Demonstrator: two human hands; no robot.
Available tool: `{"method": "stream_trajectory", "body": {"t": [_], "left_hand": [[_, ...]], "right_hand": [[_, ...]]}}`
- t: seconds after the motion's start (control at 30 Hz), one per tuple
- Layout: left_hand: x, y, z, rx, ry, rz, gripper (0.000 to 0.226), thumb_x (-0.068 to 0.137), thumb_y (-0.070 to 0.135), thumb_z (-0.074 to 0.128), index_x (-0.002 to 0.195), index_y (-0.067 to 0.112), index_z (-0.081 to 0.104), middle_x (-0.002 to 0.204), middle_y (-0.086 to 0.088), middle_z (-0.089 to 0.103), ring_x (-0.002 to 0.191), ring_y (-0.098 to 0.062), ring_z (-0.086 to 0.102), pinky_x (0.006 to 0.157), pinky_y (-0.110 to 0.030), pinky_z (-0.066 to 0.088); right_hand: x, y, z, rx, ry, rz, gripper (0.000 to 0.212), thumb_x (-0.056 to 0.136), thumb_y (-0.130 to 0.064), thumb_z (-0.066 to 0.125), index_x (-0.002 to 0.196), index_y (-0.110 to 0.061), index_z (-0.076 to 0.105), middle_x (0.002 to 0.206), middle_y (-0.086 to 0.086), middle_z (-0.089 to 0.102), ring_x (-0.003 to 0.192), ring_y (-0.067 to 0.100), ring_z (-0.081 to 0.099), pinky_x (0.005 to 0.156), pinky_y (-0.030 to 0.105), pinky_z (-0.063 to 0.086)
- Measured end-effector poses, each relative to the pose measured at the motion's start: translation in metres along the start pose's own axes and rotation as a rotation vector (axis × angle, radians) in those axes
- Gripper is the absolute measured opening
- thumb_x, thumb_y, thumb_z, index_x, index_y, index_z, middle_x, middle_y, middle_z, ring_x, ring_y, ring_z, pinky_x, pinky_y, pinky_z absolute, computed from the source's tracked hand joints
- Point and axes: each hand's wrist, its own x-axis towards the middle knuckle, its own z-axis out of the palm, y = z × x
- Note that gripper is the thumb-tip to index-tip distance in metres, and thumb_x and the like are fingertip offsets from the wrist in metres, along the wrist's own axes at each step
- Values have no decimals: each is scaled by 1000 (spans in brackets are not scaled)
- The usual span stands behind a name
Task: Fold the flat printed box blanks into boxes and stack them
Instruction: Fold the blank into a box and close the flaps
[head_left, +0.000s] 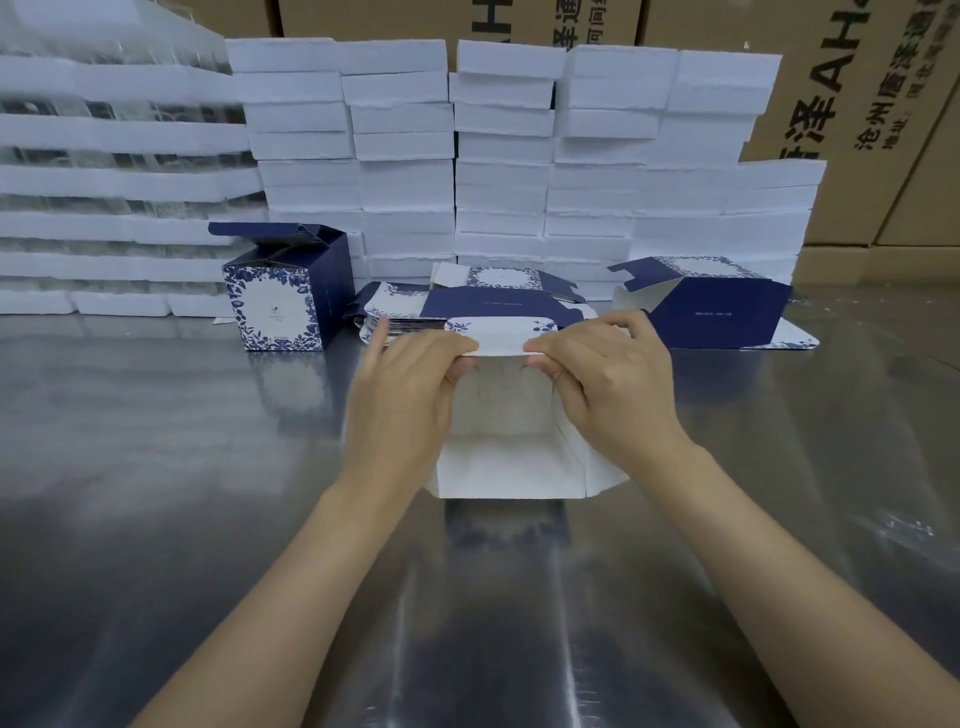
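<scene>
A half-formed box (506, 457) lies on the steel table with its white inside facing me. My left hand (402, 395) and my right hand (610, 384) grip its far end, each pinching the blue-flowered flap (501, 335) that bends over the opening. Behind them lies a pile of flat printed blanks (415, 312). A folded navy box (283, 291) with a floral front stands upright at the left, its top flaps open. Another partly opened navy box (711, 306) lies on its side at the right.
White foam trays (405, 156) are stacked in tall columns across the back. More trays with clear items (104, 171) fill the left. Brown cartons (857, 104) stand behind at the right. The steel table (208, 493) reaches to the near edge.
</scene>
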Motion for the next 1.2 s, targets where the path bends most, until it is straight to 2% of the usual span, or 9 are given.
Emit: {"method": "stream_trajectory", "body": {"t": [0.13, 0.27, 0.4, 0.47, 0.6, 0.67, 0.83, 0.97, 1.2], "left_hand": [[5, -9, -9, 20, 61, -82, 16, 86, -3, 66, 91, 9, 75, 86, 2, 74, 77, -23, 67, 113, -50, 30], [9, -19, -19, 16, 93, -212, 13, 94, 13, 62, 92, 13, 74, 75, -3, 71, 60, -20, 48, 111, -44, 34], [12, -19, -23, -135, 137, -375, 16, 92, 27, 64, 103, 21, 75, 82, -2, 72, 72, -21, 56, 70, -27, 39], [13, -20, -21, -234, 149, -417, 23, 91, 30, 66, 112, 22, 72, 110, 5, 72, 91, -14, 62, 81, -29, 44], [13, -19, -19, -330, 218, -493, 54, 92, 38, 53, 143, 25, 43, 152, 14, 35, 135, 1, 38, 116, -33, 29], [14, -22, -17, -604, 213, -736, 53, 95, 41, 42, 145, 23, 36, 152, 8, 37, 126, 8, 44, 110, -20, 33], [22, -26, -15, -1185, 234, -1116, 34, 101, 39, 34, 116, 18, 56, 122, -6, 67, 93, -16, 67, 77, -30, 47], [19, -22, -15, -1607, 314, -1046, 54, 102, 39, 32, 146, 7, 35, 121, -10, 60, 94, -20, 63, 73, -26, 52], [0, -5, 7, -1161, -152, -582, 53, 100, 45, 28, 130, 13, 57, 133, -5, 60, 129, -20, 50, 114, -40, 32]], "right_hand": [[6, -3, -1, 106, -147, 38, 35, 97, -33, 43, 100, -17, 74, 89, -5, 74, 80, 23, 68, 82, 29, 36], [9, 18, -17, 523, -2, 504, 33, 99, -34, 37, 119, -26, 63, 108, -15, 68, 99, 9, 62, 88, 26, 43], [7, 36, -28, 874, -367, 631, 18, 90, -38, 53, 79, -34, 67, 71, -17, 64, 64, 0, 58, 63, 18, 46], [5, 32, -25, 865, -470, 561, 14, 85, -36, 58, 75, -34, 68, 68, -16, 65, 57, 1, 56, 51, 17, 45], [5, 28, -20, 1125, -255, 727, 22, 84, -20, 56, 64, -18, 65, 57, -3, 59, 47, 14, 52, 38, 23, 40], [6, 30, -19, 1237, -150, 859, 23, 81, -19, 55, 61, -13, 63, 54, 0, 58, 46, 15, 53, 36, 20, 39], [2, 36, -13, 1406, 27, 1025, 53, 98, -39, 35, 62, -25, 71, 59, -9, 64, 53, 7, 60, 45, 16, 44], [1, 36, -3, 1276, -6, 940, 45, 101, -40, 35, 82, -26, 73, 83, -5, 70, 79, 11, 64, 70, 22, 50], [-3, 8, 7, 1097, -240, 925, 29, 89, -29, 60, 118, -29, 61, 135, -3, 52, 126, 11, 48, 107, 35, 38]]}}
